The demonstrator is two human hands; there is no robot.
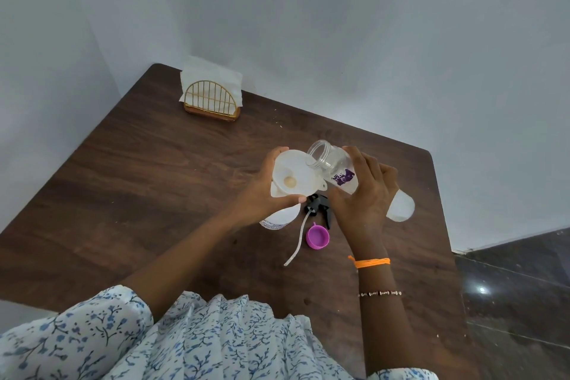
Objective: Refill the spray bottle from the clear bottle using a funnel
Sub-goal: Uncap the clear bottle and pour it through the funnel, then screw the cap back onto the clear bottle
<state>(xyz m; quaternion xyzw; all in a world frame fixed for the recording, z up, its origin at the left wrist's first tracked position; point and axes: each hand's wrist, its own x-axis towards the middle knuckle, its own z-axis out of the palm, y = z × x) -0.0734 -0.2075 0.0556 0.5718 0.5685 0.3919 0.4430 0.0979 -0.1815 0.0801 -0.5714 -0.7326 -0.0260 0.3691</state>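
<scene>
just dark wood table, pale walls

Clear plastic bottle, purple print: a dark purple mark sits on its transparent side wall, between the fingers of the right hand that holds it tilted; the shapes are blurred and no letter or word can be made out.

White spray bottle, base label: a band of small dark print runs along the lower edge under the left hand; it is too small and too hidden to read.

White plastic funnel: no marking legible.

Purple plastic cap: no marking legible.
</scene>
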